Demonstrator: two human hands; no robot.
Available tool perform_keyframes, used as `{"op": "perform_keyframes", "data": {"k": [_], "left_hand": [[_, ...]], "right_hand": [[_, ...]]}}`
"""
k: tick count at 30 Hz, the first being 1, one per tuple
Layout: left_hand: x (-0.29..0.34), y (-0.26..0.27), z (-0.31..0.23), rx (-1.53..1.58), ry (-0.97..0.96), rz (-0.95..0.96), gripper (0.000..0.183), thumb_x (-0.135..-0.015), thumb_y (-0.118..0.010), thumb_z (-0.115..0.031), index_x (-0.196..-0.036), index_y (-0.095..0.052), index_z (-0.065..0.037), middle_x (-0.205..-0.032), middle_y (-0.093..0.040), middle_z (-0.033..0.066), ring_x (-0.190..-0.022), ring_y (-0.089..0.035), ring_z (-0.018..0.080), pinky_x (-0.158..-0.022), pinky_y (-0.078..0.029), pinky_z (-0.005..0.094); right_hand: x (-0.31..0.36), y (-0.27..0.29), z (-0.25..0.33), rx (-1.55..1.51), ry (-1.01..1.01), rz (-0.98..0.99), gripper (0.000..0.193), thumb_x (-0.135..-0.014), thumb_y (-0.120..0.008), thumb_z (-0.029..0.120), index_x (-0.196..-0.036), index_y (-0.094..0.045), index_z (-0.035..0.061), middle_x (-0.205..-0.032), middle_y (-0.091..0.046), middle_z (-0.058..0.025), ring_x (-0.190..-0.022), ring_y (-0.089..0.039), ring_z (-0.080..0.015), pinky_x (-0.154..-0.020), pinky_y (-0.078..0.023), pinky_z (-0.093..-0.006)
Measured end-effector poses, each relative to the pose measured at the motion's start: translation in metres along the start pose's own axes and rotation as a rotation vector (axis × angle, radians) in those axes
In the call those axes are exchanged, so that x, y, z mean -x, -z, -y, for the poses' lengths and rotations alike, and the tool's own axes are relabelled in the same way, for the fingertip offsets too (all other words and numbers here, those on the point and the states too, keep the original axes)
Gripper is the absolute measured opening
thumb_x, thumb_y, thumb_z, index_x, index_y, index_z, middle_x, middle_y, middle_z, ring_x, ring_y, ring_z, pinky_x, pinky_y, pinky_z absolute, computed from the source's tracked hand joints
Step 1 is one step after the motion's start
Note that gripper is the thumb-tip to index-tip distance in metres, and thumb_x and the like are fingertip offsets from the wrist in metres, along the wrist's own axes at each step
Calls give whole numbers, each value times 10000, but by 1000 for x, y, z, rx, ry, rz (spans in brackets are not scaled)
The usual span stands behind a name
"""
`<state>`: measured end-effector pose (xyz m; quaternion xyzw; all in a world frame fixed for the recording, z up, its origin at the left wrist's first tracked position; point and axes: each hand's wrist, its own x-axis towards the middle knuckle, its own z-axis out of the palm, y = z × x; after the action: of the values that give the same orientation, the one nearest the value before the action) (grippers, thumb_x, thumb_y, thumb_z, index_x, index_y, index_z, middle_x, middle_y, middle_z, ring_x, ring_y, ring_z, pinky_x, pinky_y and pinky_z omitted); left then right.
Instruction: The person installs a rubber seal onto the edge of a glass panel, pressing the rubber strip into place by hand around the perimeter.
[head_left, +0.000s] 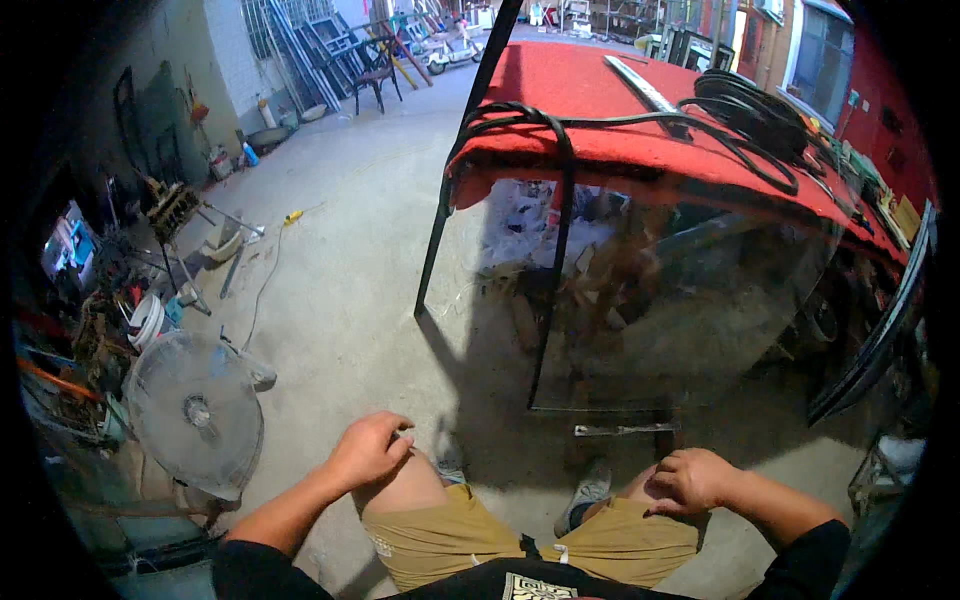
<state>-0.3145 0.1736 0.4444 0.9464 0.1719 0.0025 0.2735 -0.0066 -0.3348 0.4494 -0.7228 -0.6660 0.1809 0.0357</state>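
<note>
Head view: I saw left hand (372, 448) and right hand (692, 479) apart, relaxed on the knees (408, 487). Flat metal bar (627, 430) lay ahead, nearer the right; I judged it stiff, fairly light, best held mid-length.

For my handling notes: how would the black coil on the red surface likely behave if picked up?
The black coil is probably floppy, since its loose length curves across the red surface. It may unwind or snag when lifted, as its turns overlap and no tie is visible. Those many stacked turns suggest it could be fairly heavy.
</note>
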Motion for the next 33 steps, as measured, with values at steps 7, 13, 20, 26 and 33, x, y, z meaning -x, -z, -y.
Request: {"op": "perform_keyframes", "data": {"k": [7, 13, 20, 26, 33], "left_hand": [[-16, -16, 0, 32, 156, -104, 245, -912, -732, -296, -970, -837, -83, -991, -807, 170, -996, -759, 413, -892, -600, 522], [-34, -15, -7, 82, 140, -63, 237, -912, -732, -290, -950, -836, -80, -977, -809, 174, -946, -765, 402, -854, -601, 516], [-29, -14, -5, 55, 119, -52, 261, -928, -727, -304, -1009, -845, -86, -968, -806, 185, -946, -764, 413, -879, -603, 516], [-23, -14, -2, -32, 25, 6, 316, -970, -725, -346, -1102, -827, -78, -1057, -808, 179, -1013, -754, 430, -910, -602, 519], [1, 10, 6, -53, -192, 123, 211, -943, -745, -281, -1015, -804, -92, -1064, -800, 137, -1020, -756, 382, -919, -609, 484]], "right_hand": [[-12, -7, -36, -56, 45, -47, 492, -1032, -713, 535, -1167, -817, 73, -1013, -754, -169, -939, -723, -397, -794, -615, -502], [-31, 3, -38, -133, 47, 9, 431, -1068, -694, 458, -1179, -811, 58, -1026, -757, -180, -963, -731, -413, -825, -611, -514], [-25, -2, -31, -115, 16, -42, 391, -1060, -687, 449, -1128, -803, 82, -1014, -748, -162, -967, -727, -407, -828, -611, -504], [-22, 5, -9, 9, 117, -79, 377, -1006, -755, 461, -1009, -804, 87, -946, -735, -133, -910, -724, -356, -808, -615, -470], [-43, 3, 3, -1, 331, 75, 466, -967, -771, 553, -1030, -798, 92, -1020, -746, -93, -972, -731, -279, -877, -619, -411]]}}
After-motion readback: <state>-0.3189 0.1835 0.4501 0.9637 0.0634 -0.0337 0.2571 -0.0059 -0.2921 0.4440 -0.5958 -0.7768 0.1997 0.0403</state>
